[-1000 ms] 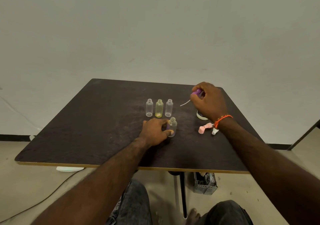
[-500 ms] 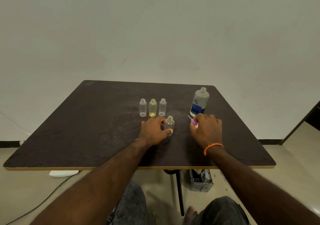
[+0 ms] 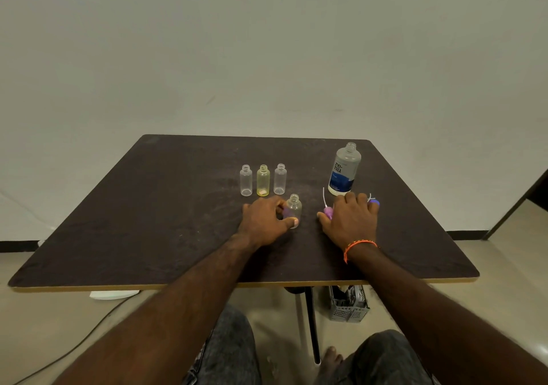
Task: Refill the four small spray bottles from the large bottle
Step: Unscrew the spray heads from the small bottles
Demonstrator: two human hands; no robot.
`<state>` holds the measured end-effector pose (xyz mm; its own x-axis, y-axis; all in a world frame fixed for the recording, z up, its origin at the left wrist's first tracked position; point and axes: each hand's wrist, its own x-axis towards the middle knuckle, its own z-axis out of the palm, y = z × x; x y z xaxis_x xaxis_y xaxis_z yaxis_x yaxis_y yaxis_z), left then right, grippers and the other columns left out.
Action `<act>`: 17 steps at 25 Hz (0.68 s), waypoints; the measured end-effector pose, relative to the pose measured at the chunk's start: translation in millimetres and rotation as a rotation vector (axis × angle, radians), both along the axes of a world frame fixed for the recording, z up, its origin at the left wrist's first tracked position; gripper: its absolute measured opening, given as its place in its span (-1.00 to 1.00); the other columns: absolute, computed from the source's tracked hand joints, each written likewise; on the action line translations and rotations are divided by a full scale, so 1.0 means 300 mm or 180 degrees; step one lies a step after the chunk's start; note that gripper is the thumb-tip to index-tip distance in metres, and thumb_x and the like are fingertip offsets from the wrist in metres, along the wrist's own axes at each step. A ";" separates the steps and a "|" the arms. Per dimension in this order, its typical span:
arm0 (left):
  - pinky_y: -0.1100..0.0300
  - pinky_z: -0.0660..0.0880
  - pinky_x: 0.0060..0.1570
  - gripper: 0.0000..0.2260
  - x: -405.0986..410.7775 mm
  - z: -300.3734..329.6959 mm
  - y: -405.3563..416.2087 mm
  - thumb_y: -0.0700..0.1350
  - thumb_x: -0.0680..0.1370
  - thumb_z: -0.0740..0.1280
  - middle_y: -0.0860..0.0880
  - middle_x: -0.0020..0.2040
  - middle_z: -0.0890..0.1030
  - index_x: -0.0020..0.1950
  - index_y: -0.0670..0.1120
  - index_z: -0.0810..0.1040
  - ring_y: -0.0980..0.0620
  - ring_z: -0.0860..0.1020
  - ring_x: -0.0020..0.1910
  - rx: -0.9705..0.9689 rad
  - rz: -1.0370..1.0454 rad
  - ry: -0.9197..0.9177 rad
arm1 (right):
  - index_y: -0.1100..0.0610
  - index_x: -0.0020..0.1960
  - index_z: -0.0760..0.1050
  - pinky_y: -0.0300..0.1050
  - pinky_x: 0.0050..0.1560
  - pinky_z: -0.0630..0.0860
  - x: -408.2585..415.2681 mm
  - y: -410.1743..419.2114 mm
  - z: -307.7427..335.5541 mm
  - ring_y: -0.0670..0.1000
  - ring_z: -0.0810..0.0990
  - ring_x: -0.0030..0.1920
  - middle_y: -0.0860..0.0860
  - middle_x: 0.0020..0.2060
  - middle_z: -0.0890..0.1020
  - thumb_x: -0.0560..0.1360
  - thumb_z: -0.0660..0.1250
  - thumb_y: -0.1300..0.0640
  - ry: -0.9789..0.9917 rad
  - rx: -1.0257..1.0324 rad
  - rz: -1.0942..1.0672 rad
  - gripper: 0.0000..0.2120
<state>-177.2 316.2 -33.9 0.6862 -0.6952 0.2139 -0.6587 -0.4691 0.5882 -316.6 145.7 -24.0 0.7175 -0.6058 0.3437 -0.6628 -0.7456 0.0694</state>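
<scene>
A person's left hand (image 3: 264, 221) grips the uncapped fourth small bottle (image 3: 293, 209) on the table (image 3: 148, 221), while the right hand (image 3: 350, 221) has just set the purple spray top (image 3: 328, 211) down, fingers curled on it, beside the open large bottle (image 3: 344, 169), so pouring can begin.

Four small bottles, all uncapped: three in a row beyond the left hand (image 3: 264, 221) — clear (image 3: 246, 180), yellow (image 3: 263, 180), clear (image 3: 280, 179) — and a fourth (image 3: 294, 209) at that hand's fingertips. One large bottle (image 3: 344, 169) beyond the right hand (image 3: 350, 221). Two spray caps in view: purple (image 3: 328, 211) at its thumb side, blue (image 3: 374, 203) at its far side
</scene>
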 end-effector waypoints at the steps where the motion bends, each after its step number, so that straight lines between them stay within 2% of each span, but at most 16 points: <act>1: -0.06 0.38 0.22 -0.73 0.001 0.001 0.000 0.27 0.46 0.48 0.25 -0.12 0.63 -0.03 0.14 0.56 0.20 0.58 0.00 0.0001 -0.0007 0.0008 | 0.08 0.16 0.53 0.11 0.16 0.46 0.001 -0.004 -0.001 0.10 0.50 0.14 0.07 0.10 0.60 0.51 0.21 -0.34 0.0000 0.0027 0.0037 -0.47; 4: -0.06 0.38 0.22 -0.73 -0.001 -0.002 0.000 0.27 0.46 0.48 0.25 -0.14 0.62 -0.04 0.14 0.57 0.21 0.58 -0.02 -0.0026 0.0009 0.0007 | 0.05 0.15 0.52 0.12 0.16 0.45 0.006 -0.009 0.004 0.09 0.49 0.13 0.05 0.08 0.60 0.52 0.22 -0.28 -0.0075 0.0104 0.0150 -0.56; 8: -0.06 0.40 0.21 -0.75 -0.003 -0.004 0.003 0.26 0.45 0.49 0.24 -0.14 0.64 -0.06 0.14 0.57 0.22 0.59 -0.04 -0.0085 0.0017 -0.0004 | 0.03 0.27 0.50 0.15 0.22 0.39 0.022 -0.015 0.017 0.09 0.47 0.18 0.04 0.12 0.61 0.54 0.25 -0.18 0.0029 0.0045 0.0331 -0.59; 17: -0.01 0.34 0.14 -0.73 -0.002 -0.008 0.002 0.27 0.46 0.48 0.22 -0.10 0.65 -0.03 0.13 0.59 0.20 0.58 -0.02 -0.0066 0.0023 -0.0015 | 0.04 0.32 0.49 0.18 0.28 0.38 0.049 -0.013 0.024 0.11 0.47 0.25 0.04 0.20 0.60 0.56 0.22 -0.25 0.0154 0.0155 0.0317 -0.52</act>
